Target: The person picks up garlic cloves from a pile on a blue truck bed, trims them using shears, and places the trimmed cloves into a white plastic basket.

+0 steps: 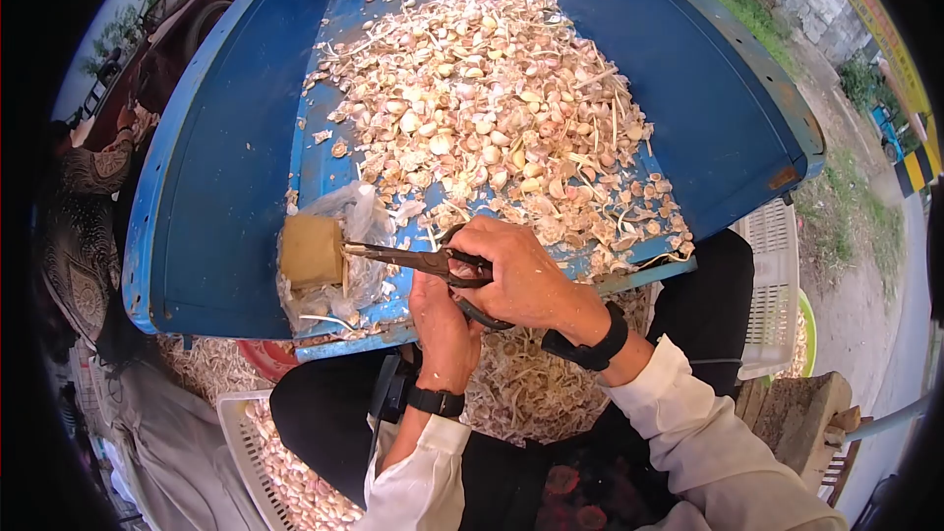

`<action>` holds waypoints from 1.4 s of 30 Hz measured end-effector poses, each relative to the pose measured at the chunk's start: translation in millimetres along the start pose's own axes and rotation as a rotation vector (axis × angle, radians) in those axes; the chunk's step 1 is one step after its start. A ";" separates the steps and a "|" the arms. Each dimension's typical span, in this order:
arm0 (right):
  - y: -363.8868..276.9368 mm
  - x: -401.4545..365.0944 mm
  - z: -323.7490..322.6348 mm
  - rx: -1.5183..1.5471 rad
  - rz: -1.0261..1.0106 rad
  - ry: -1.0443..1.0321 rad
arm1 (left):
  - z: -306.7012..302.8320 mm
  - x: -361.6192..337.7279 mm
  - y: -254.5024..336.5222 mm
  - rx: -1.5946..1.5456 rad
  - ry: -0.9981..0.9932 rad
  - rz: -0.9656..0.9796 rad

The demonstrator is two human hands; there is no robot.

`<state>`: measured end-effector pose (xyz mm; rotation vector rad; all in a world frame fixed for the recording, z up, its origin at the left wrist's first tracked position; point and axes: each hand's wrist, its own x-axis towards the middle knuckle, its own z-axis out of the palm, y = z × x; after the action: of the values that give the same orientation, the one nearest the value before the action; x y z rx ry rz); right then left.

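Observation:
Dark, worn scissors (418, 258) are gripped in my right hand (521, 270), fingers through the handles and the blades pointing left. The blade tips reach the edge of a tan block (311, 251) that lies on a crumpled clear plastic bag (359, 211). Just under the scissors is my left hand (444, 329), its fingers curled closed right at the pivot and lower handle; I cannot tell what is inside them. Beyond both hands, a heap of loose garlic cloves (472, 118) with skins and dry stems covers the blue cart bed (320, 152).
Blue side walls (221, 187) flank the bed. At lower left, a white basket (236, 433) holds garlic cloves; another white crate (772, 275) stands at right beside a green-rimmed basin (808, 329). Garlic skins (536, 383) pile below the bed edge. A person in patterned sleeves (84, 236) sits at left.

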<state>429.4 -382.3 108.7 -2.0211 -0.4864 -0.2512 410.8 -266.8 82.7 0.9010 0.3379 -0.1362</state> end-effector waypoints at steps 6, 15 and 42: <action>4.9 -2.5 -20.2 -0.015 0.180 -0.054 | 1.3 1.6 -2.1 0.296 -0.066 -0.020; 10.3 -21.2 -6.2 0.946 0.423 0.275 | 2.7 8.8 -2.6 -0.096 -0.204 -0.259; 8.8 -97.2 -169.4 -0.118 0.475 0.242 | 75.0 93.1 -15.9 0.642 -0.221 -0.009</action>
<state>350.8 -557.3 146.3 -2.1179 0.1660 -0.2299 511.4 -333.3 81.7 1.5034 0.0854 -0.3620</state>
